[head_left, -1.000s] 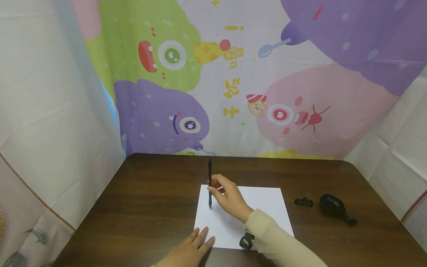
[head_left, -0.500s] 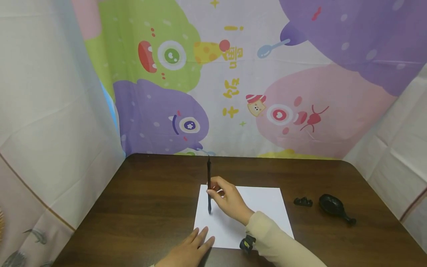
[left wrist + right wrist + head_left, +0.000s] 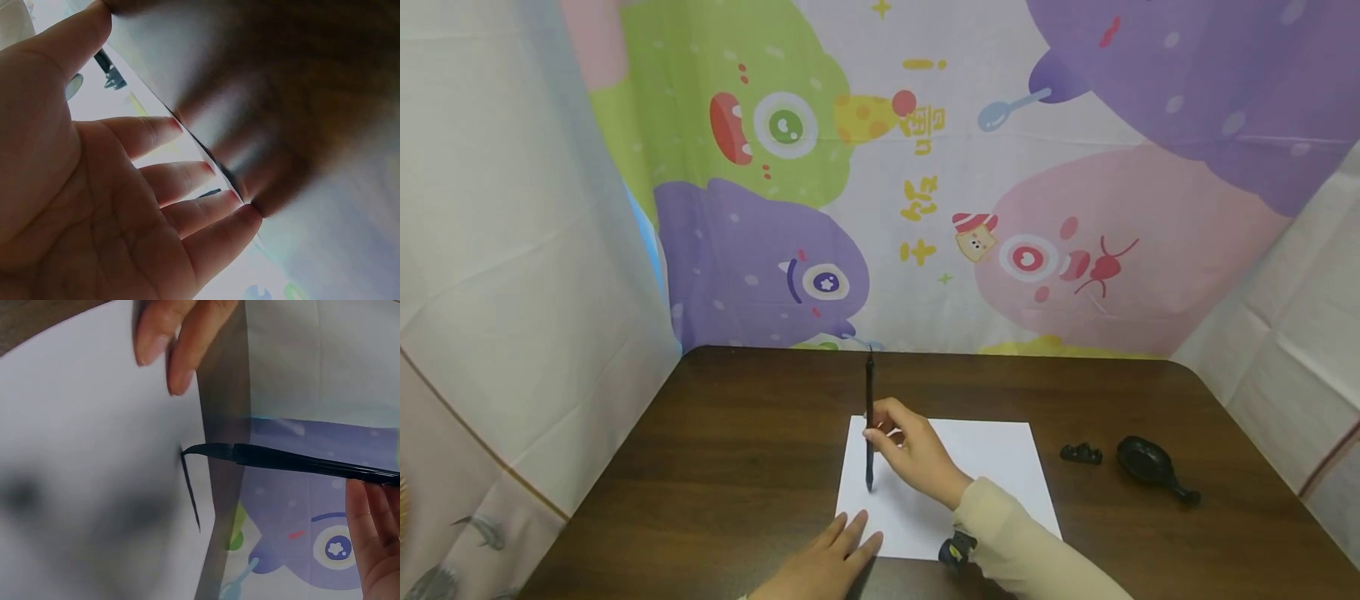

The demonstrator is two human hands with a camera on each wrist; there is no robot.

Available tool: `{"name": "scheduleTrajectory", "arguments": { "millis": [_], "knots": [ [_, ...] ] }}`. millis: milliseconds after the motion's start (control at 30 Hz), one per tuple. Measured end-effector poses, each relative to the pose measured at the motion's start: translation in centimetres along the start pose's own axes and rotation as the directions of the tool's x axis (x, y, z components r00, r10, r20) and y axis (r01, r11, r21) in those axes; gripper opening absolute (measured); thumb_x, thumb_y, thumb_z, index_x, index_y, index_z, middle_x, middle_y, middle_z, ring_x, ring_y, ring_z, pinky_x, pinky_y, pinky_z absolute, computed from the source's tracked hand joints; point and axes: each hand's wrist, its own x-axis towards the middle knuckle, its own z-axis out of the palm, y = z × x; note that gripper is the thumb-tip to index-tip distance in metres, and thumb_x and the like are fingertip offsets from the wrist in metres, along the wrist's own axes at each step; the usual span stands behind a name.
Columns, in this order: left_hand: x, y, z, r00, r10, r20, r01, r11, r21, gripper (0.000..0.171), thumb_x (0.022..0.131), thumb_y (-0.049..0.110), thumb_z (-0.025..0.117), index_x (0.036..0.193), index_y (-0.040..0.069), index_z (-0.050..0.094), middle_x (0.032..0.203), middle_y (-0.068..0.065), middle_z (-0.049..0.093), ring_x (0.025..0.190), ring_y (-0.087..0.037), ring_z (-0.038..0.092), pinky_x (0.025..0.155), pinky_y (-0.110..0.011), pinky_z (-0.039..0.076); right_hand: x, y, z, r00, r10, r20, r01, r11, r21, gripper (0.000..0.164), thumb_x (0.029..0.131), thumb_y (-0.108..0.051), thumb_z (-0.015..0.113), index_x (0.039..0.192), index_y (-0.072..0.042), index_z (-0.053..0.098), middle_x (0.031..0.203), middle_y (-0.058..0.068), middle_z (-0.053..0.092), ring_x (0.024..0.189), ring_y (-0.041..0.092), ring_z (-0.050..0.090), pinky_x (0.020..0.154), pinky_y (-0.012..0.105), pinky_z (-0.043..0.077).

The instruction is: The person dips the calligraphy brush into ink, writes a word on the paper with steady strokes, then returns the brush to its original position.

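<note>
Paper (image 3: 1000,454) lies on a brown table (image 3: 737,458) before cartoon-printed cloth (image 3: 917,175).

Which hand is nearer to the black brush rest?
The right hand: it grips the writing brush over the paper, with the brush rest off to its right. The left hand is farther, at the paper's near-left corner.

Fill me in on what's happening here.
A person's right hand holds a dark brush nearly upright, its tip touching the white paper at one end of a thin dark line near the sheet's left edge. The left hand rests its fingertips at the paper's near left corner. To the right, a small black peaked object and a black dish with a handle lie on the table.
</note>
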Motion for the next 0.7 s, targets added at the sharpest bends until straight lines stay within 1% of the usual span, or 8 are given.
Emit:
{"name": "scheduleTrajectory", "arguments": {
  "millis": [167, 367, 433, 567, 700],
  "knots": [
    [0.1, 0.1, -0.1, 1.000, -0.012, 0.016, 0.012, 1.000, -0.015, 0.088, 0.077, 0.072, 0.063, 0.149, 0.025, 0.043, 0.159, -0.011, 0.033, 0.142, -0.043, 0.036, 0.100, -0.060, 0.046, 0.5, -0.2, -0.6, 1.000, 0.000, -0.027, 0.000, 1.000, 0.018, 0.018, 0.095, -0.009, 0.063, 0.111, -0.005, 0.057, 0.091, 0.008, 0.067, 0.083, 0.018, 0.069, 0.074, 0.025, 0.058],
    [0.0, 0.2, -0.2, 0.999, -0.036, 0.037, 0.037, 0.999, -0.026, 0.090, 0.076, 0.072, 0.064, 0.149, 0.026, 0.042, 0.160, -0.009, 0.031, 0.143, -0.041, 0.034, 0.101, -0.061, 0.045, 1.4, -0.2, -1.4, 0.995, -0.019, -0.097, 0.016, 0.999, -0.031, 0.018, 0.094, -0.009, 0.065, 0.110, -0.005, 0.058, 0.090, 0.006, 0.068, 0.077, 0.013, 0.066, 0.070, 0.024, 0.056],
    [0.0, 0.2, -0.3, 0.998, -0.039, 0.042, 0.040, 0.999, -0.027, 0.090, 0.076, 0.073, 0.063, 0.150, 0.026, 0.041, 0.161, -0.009, 0.031, 0.143, -0.042, 0.034, 0.101, -0.061, 0.045, 1.7, -0.1, -1.7, 0.993, -0.029, -0.116, 0.026, 0.999, -0.020, 0.017, 0.093, -0.009, 0.065, 0.109, -0.007, 0.058, 0.089, 0.006, 0.068, 0.076, 0.012, 0.066, 0.069, 0.024, 0.055],
    [0.0, 0.2, -0.3, 0.999, -0.032, 0.040, 0.033, 0.999, -0.022, 0.090, 0.077, 0.074, 0.061, 0.150, 0.026, 0.041, 0.160, -0.010, 0.031, 0.143, -0.042, 0.034, 0.100, -0.061, 0.045, 2.2, 0.3, -2.0, 0.991, -0.026, -0.133, 0.031, 0.999, 0.037, 0.017, 0.093, -0.006, 0.065, 0.109, -0.006, 0.058, 0.089, 0.009, 0.067, 0.077, 0.014, 0.066, 0.069, 0.024, 0.057],
    [0.0, 0.2, -0.3, 0.999, -0.022, 0.036, 0.022, 1.000, -0.016, 0.089, 0.078, 0.074, 0.060, 0.150, 0.026, 0.041, 0.160, -0.011, 0.031, 0.142, -0.043, 0.035, 0.100, -0.061, 0.046, 2.6, 0.6, -2.2, 0.986, -0.027, -0.163, 0.035, 0.998, 0.043, 0.016, 0.093, -0.005, 0.064, 0.107, -0.003, 0.057, 0.088, 0.009, 0.066, 0.075, 0.012, 0.063, 0.066, 0.023, 0.056]
  ]
}}
